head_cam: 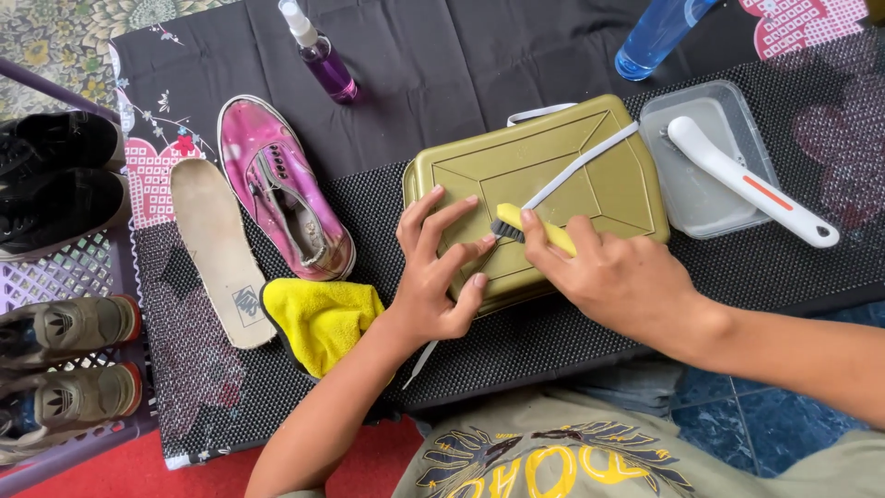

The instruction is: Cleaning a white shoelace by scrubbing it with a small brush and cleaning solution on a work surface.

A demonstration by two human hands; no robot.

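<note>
My right hand (619, 277) grips a small yellow brush (522, 224) with dark bristles, pressed onto a white shoelace (579, 168) that lies diagonally across an upturned olive-gold tray (599, 184). My left hand (433, 272) lies flat on the tray's near left part, fingers spread, holding the lace down beside the brush. The lace's lower end pokes out below my left wrist.
A pink sneaker (281, 189), a loose insole (217, 249) and a yellow cloth (323, 318) lie left of the tray on a black mat. A clear tub (701, 198) with a white brush (751, 182) stands right. A purple spray bottle (323, 55) and a blue bottle (656, 32) stand behind. Shoes (60, 184) fill a rack at left.
</note>
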